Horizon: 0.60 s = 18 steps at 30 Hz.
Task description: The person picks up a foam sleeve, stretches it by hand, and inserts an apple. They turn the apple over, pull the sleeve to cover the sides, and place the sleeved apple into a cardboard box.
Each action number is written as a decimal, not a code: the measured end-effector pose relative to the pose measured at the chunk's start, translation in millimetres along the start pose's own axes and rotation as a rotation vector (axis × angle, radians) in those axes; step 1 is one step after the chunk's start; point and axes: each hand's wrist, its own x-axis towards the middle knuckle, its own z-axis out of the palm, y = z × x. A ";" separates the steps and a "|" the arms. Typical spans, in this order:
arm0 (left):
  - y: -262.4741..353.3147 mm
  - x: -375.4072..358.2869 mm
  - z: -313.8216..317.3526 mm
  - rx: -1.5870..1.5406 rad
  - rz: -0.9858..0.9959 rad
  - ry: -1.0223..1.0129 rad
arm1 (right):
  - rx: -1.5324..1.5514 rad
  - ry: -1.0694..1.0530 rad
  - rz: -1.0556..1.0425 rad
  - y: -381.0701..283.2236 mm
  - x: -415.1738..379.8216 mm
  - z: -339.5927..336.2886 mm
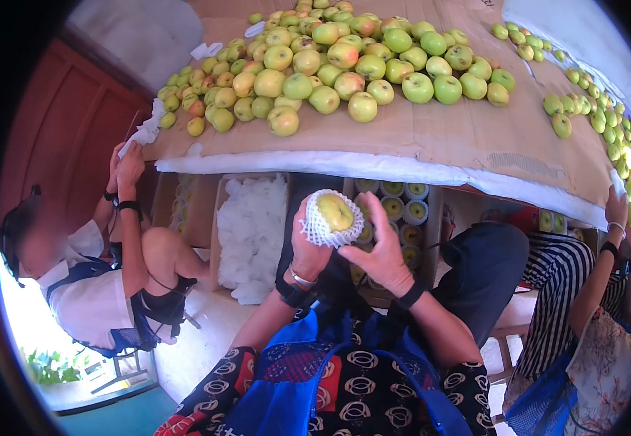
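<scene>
A yellow-green apple (336,211) sits in a white foam net sleeve (320,231) in front of me. My left hand (307,247) is wrapped round the sleeved apple from the left and below. Just to its right, my right hand (382,251) has its thumb and fingers apart, the thumb close to the lower edge of the net. Behind and below my hands stands a box of sleeved apples (432,240), partly hidden by my right hand. To the left is a box (221,240) heaped with white foam net sleeves (251,229).
A cardboard-covered table (432,138) with a white padded edge (374,168) bears a big heap of apples (315,65). More apples (613,123) lie at the right. One person (97,269) sits at the left holding a white sleeve; another (592,312) works at the right.
</scene>
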 end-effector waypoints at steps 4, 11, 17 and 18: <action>-2.4 -3.8 7.5 -0.008 -0.038 -0.047 | 0.047 0.020 0.042 4.9 -6.3 21.0; 0.3 -4.0 16.4 -0.233 -0.202 -0.087 | -0.442 0.043 -0.050 9.2 -4.6 15.5; -3.0 -7.3 14.7 -0.149 -0.270 -0.085 | -0.353 0.032 0.035 8.7 0.0 11.0; -1.1 -6.6 14.8 -0.112 -0.296 -0.050 | -0.271 0.058 0.071 14.5 1.0 11.7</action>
